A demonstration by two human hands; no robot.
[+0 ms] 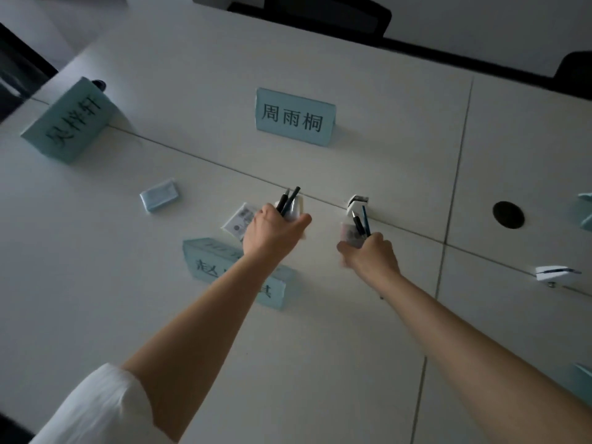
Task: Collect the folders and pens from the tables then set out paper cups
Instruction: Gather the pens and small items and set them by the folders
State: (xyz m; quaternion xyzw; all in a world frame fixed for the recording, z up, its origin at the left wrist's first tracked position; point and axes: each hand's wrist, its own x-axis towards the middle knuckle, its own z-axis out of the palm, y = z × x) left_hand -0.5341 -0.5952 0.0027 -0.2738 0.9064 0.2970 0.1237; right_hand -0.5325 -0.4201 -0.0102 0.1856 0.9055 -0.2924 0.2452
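Observation:
Both my arms reach out over a white table (pixel 320 363). My left hand (pixel 272 232) grips a pale cup-like holder (pixel 296 208) with black pens (pixel 288 200) standing in it. My right hand (pixel 368 254) grips a second small holder (pixel 349 233), which carries a black pen (pixel 358 223) and a blue pen (pixel 366 221). A printed packet (pixel 238 221) lies flat on the table just left of my left hand. No folder shows in view.
Light blue name cards stand at the far centre (pixel 294 118), far left (pixel 69 121) and under my left forearm (pixel 208 261). A small blue packet (pixel 159 195) lies left. A white clip (pixel 357 203), a cable hole (pixel 508 214) and black chairs (pixel 326 11) are nearby.

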